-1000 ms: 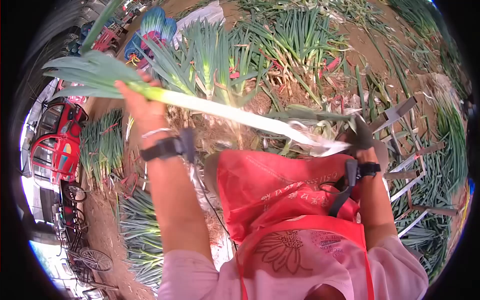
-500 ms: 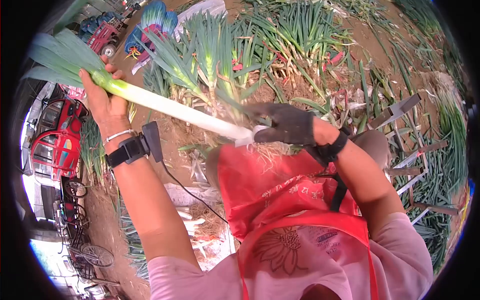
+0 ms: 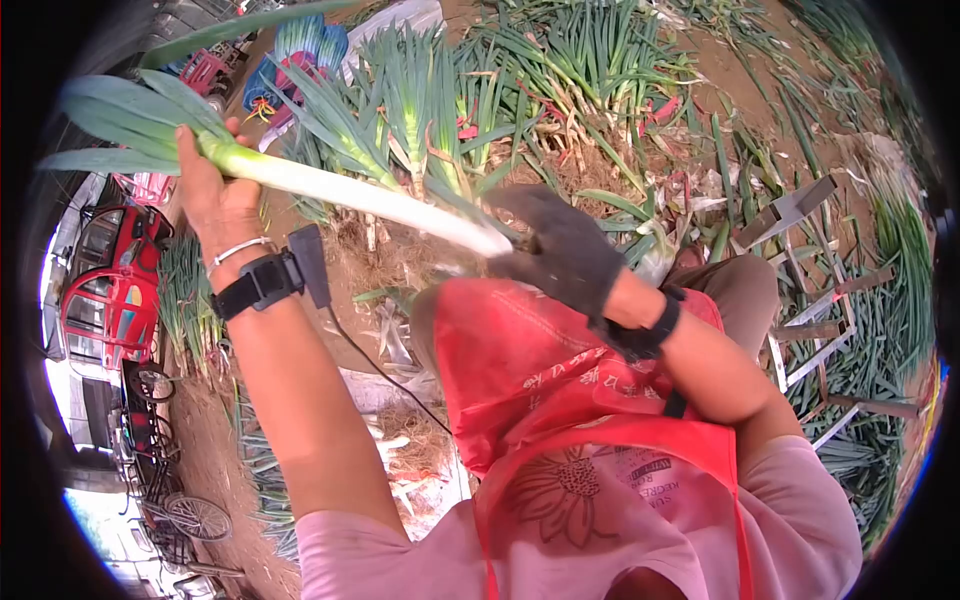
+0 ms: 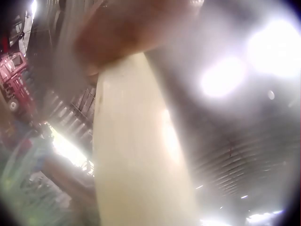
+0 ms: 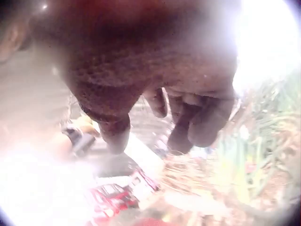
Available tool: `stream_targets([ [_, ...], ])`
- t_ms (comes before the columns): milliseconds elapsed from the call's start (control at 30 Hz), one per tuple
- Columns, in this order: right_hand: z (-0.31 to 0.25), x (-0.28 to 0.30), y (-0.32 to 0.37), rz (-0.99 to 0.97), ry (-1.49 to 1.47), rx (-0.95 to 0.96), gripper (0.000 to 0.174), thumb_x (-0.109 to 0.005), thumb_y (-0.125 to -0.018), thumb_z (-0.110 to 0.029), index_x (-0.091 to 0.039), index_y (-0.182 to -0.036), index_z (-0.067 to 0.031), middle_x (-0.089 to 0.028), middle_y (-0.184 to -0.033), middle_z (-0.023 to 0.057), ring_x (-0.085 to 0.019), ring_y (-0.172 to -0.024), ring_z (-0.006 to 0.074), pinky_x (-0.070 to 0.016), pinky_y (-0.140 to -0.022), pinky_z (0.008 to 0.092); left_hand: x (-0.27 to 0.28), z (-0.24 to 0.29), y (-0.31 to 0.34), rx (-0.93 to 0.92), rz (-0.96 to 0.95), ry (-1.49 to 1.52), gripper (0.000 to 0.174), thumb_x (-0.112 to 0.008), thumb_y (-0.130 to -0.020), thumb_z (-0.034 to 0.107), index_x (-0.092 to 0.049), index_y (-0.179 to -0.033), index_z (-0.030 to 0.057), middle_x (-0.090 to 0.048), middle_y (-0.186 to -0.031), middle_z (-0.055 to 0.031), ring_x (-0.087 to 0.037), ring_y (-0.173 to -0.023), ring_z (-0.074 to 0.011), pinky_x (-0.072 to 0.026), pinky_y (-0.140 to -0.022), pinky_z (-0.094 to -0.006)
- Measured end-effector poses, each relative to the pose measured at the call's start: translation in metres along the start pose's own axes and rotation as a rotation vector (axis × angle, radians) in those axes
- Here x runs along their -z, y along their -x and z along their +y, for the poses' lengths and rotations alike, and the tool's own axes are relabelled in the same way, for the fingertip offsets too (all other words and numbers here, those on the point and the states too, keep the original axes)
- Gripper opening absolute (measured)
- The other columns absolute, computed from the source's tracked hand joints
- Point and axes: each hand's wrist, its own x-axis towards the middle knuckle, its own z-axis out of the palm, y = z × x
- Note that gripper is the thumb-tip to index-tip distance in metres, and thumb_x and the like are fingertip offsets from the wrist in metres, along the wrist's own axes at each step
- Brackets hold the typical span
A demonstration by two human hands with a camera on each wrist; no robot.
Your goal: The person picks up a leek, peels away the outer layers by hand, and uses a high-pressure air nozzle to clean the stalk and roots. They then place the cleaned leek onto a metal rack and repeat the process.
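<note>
My bare left hand [image 3: 218, 190] grips a long green onion [image 3: 370, 200] just below its leaves [image 3: 130, 120]. The white stalk slants down to the right, toward my lap. In the left wrist view the stalk [image 4: 136, 150] fills the middle, with a blurred finger [image 4: 127, 37] across its top. My right hand [image 3: 565, 250], in a dark glove, is at the root end, fingers and thumb spread apart. From the right wrist, the gloved thumb [image 5: 115, 134] overlaps the white stalk [image 5: 143, 155], and pale roots [image 5: 181, 174] show below the fingers.
Bunches of green onions [image 3: 415, 120] stand ahead, more [image 3: 590, 90] beyond them. A metal frame [image 3: 815, 330] is at my right, beside piled onions [image 3: 870, 480]. A red vehicle [image 3: 115, 285] and bicycles [image 3: 195, 515] line the left. A red apron [image 3: 560, 370] covers my lap.
My right hand has swung left from beside the right knee to the stalk's root end, no longer holding a long leaf strip. The left hand has shifted left with the green onion.
</note>
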Motion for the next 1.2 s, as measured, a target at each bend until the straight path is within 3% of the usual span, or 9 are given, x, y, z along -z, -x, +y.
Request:
stream_targets([
  [67,0.008,-0.003,-0.007,0.001,0.026,0.269,0.021,-0.057,-0.083,-0.012,-0.060,-0.101,-0.0025,-0.059,-0.096,0.0161,-0.059,-0.085,0.0319,-0.0510,-0.071,0.0398,-0.009,-0.002,0.008,0.051,0.033,0.026,0.034,-0.045,-0.098,0.029,-0.044,-0.117,0.0011,-0.058,-0.092,-0.0205,-0.060,-0.076,-0.0291,-0.0506,-0.059,-0.0355],
  [200,0.027,0.032,0.030,-0.060,-0.841,-0.638,0.014,-0.055,-0.088,-0.015,-0.060,-0.094,-0.0032,-0.057,-0.086,0.0077,-0.056,-0.073,0.0185,-0.0458,-0.061,0.0324,0.002,-0.003,0.003,0.032,0.044,0.176,0.031,-0.046,-0.097,0.021,-0.040,-0.119,-0.0002,-0.054,-0.099,-0.0221,-0.060,-0.079,-0.0327,-0.0555,-0.065,-0.0438],
  [233,0.029,0.051,0.043,-0.106,-0.453,-0.577,0.022,-0.052,-0.092,-0.022,-0.062,-0.099,-0.0037,-0.058,-0.087,0.0070,-0.057,-0.076,0.0144,-0.0456,-0.061,0.0288,0.002,-0.002,0.004,0.021,0.068,0.201,0.029,-0.047,-0.097,0.018,-0.040,-0.120,0.0004,-0.052,-0.100,-0.0210,-0.059,-0.078,-0.0330,-0.0560,-0.064,-0.0457],
  [267,0.056,0.052,0.068,-0.071,-0.247,-0.252,0.024,-0.051,-0.093,-0.020,-0.063,-0.104,-0.0029,-0.060,-0.088,0.0062,-0.058,-0.080,0.0125,-0.0467,-0.062,0.0268,0.010,0.000,-0.005,-0.035,0.081,0.191,0.031,-0.048,-0.096,0.017,-0.039,-0.122,0.0027,-0.052,-0.099,-0.0196,-0.058,-0.078,-0.0315,-0.0560,-0.065,-0.0447],
  [367,0.089,0.076,0.109,-0.844,0.511,-0.659,0.041,-0.060,-0.089,-0.016,-0.052,-0.126,-0.0011,-0.061,-0.110,0.0218,-0.062,-0.096,0.0274,-0.0512,-0.075,0.0387,0.023,-0.001,-0.010,-0.090,0.150,0.188,0.037,-0.051,-0.094,0.013,-0.035,-0.128,0.0078,-0.050,-0.097,-0.0164,-0.055,-0.077,-0.0280,-0.0555,-0.065,-0.0424],
  [500,0.064,0.080,0.084,-0.005,0.282,-0.243,0.032,-0.061,-0.087,-0.016,-0.059,-0.117,-0.0050,-0.063,-0.107,0.0177,-0.061,-0.095,0.0298,-0.0502,-0.078,0.0356,0.003,-0.008,0.013,-0.125,0.180,0.119,0.049,-0.054,-0.092,0.009,-0.029,-0.134,0.0160,-0.047,-0.097,-0.0124,-0.053,-0.075,-0.0230,-0.0537,-0.064,-0.0397],
  [567,0.006,0.087,0.041,0.057,0.106,-0.388,0.025,-0.060,-0.087,-0.013,-0.061,-0.111,-0.0042,-0.063,-0.104,0.0147,-0.061,-0.092,0.0303,-0.0500,-0.077,0.0345,-0.006,-0.006,0.029,-0.113,0.185,0.123,0.052,-0.054,-0.092,0.009,-0.027,-0.136,0.0168,-0.047,-0.098,-0.0122,-0.052,-0.076,-0.0221,-0.0527,-0.063,-0.0387],
  [767,-0.023,0.038,0.004,0.070,0.171,0.255,0.009,-0.058,-0.087,-0.014,-0.060,-0.091,-0.0065,-0.060,-0.089,0.0114,-0.058,-0.077,0.0310,-0.0484,-0.069,0.0407,-0.025,0.008,0.083,-0.305,0.155,0.061,0.043,-0.054,-0.093,0.011,-0.031,-0.130,0.0123,-0.048,-0.104,-0.0132,-0.052,-0.086,-0.0221,-0.0499,-0.071,-0.0391],
  [1200,-0.022,-0.059,0.027,-0.250,0.334,-0.088,0.015,-0.055,-0.086,-0.021,-0.060,-0.092,-0.0084,-0.059,-0.084,0.0115,-0.063,-0.072,0.0314,-0.0508,-0.063,0.0446,0.064,-0.018,0.166,-0.362,0.253,-0.185,0.048,-0.058,-0.092,0.010,-0.033,-0.133,0.0102,-0.051,-0.099,-0.0105,-0.054,-0.087,-0.0214,-0.0513,-0.081,-0.0383],
])
